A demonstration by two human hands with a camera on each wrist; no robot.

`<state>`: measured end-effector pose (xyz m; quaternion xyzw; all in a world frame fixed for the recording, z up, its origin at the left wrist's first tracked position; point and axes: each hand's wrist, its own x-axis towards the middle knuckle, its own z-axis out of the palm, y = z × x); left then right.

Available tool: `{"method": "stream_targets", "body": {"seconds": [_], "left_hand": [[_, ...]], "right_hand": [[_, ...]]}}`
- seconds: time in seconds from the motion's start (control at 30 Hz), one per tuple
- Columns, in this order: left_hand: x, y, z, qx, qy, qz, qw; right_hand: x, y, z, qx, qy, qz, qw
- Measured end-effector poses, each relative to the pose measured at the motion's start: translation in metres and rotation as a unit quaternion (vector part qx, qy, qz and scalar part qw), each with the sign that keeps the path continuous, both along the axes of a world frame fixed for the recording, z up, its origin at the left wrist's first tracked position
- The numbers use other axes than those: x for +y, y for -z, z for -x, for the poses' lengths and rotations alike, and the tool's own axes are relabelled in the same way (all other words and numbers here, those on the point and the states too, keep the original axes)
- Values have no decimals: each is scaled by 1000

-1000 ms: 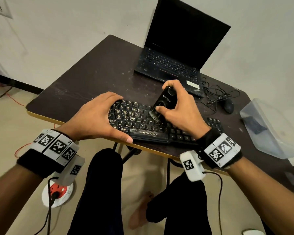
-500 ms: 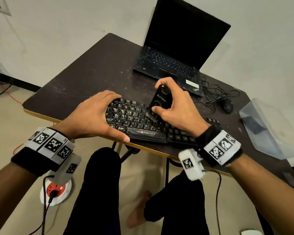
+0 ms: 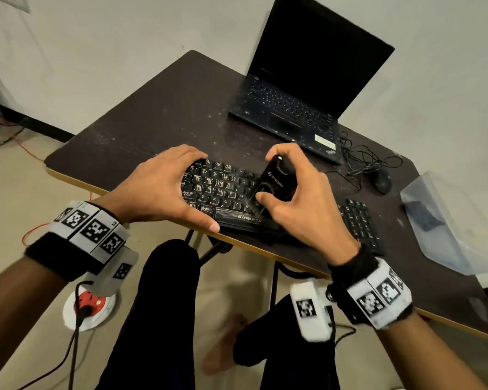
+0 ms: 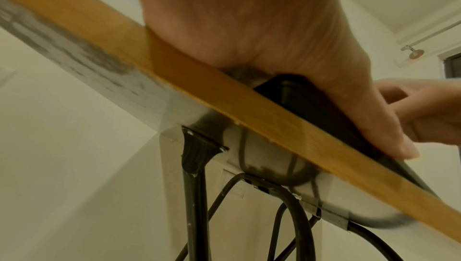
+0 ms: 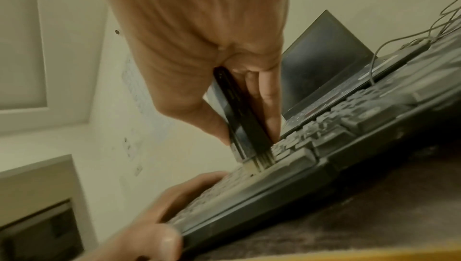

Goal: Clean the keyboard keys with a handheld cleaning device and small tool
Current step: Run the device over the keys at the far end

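Note:
A black dusty keyboard point(image 3: 226, 190) point(image 5: 312, 146) lies along the near edge of the dark table point(image 3: 158, 116). My right hand point(image 3: 299, 201) point(image 5: 199, 48) grips a black handheld cleaning device point(image 3: 275, 180) point(image 5: 239, 119), tilted, with its bristles point(image 5: 262, 161) pressed onto the lower key rows. My left hand point(image 3: 164, 187) point(image 4: 274, 38) clasps the keyboard's left end: fingers curl over the far edge, thumb point(image 3: 200, 219) point(image 4: 389, 127) on the front edge. The keys under both hands are hidden.
An open black laptop point(image 3: 302, 88) stands behind the keyboard. To the right lie a black mouse point(image 3: 382, 180) with a tangled cable point(image 3: 361, 161) and a clear plastic box point(image 3: 451, 220). My legs are under the table's wooden front edge point(image 4: 224, 95).
My right hand has drawn the cleaning device down and left across the keys toward the front row. My left hand has kept its hold on the keyboard's left end.

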<state>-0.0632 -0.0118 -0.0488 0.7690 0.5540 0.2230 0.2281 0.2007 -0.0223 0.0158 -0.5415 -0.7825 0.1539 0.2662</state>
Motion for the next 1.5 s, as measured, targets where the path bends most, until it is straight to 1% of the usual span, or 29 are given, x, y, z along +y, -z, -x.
{"method": "stream_targets", "body": {"seconds": [0.07,0.1,0.13,0.2,0.23,0.33,0.37,0.47,0.5,0.6,0.63,0.73,0.77,0.87,0.9,1.0,1.03,1.13,1.17,1.27,1.3,1.33,1.4,1.43,1.5], "left_hand": [[0,-1,-1,4,2,-2,1000],[0,-1,-1,5,0,-3,1000],[1,0,-1,4,-2,-4,1000],[1,0,1,4,-3,-1,1000],[0,0,0,4,-2,-1,1000],[1,-1,-1,4,0,-1,1000],[1,-1,-1,4,-2,0,1000],[0,0,0,5,-6,5,1000],[0,0,-1,6,-4,4,1000],[0,-1,-3,10,-3,0,1000],[0,0,-3,9,-6,-1,1000],[0,1,-3,11,-10,-4,1000],[1,1,-4,13,-8,-8,1000],[1,0,-3,15,-5,-5,1000],[0,0,-2,14,-8,-4,1000],[1,0,-2,13,-8,-6,1000],[1,1,-3,13,-5,-7,1000],[2,1,-3,11,-4,-9,1000],[1,1,-3,10,-6,-7,1000],[1,1,-3,9,-11,-6,1000],[1,0,-3,9,-10,-6,1000],[2,0,-4,6,-9,-5,1000],[1,0,-4,2,-7,-1,1000],[0,0,-3,2,-9,-1,1000],[1,0,-3,4,-13,1,1000]], "right_hand": [[7,2,-3,28,56,-4,998],[6,2,-2,38,66,-7,997],[1,2,1,39,50,-15,998],[-12,4,8,22,-9,-18,1000],[-12,4,6,19,-10,-20,1000],[1,2,-6,47,68,-17,996],[-2,3,-6,57,71,-20,996],[-25,9,4,76,-11,-23,997],[-27,12,2,77,-13,-25,997],[-15,15,-5,79,77,-51,993],[-17,15,-2,79,82,-59,992],[-33,18,16,67,2,-52,996],[-33,20,15,63,1,-55,997],[-19,21,5,68,81,-74,992],[-20,21,5,72,85,-80,991],[-36,21,11,58,15,-61,996],[-35,21,7,56,15,-56,997],[-26,21,-11,72,85,-56,992],[-31,20,-10,77,87,-56,992],[-53,21,10,82,-2,-35,996],[-52,24,10,78,-6,-38,996],[-47,25,6,81,20,-46,995],[-36,25,-5,101,106,-63,987],[-36,25,-7,108,118,-68,985],[-48,23,5,109,67,-49,991]]}}
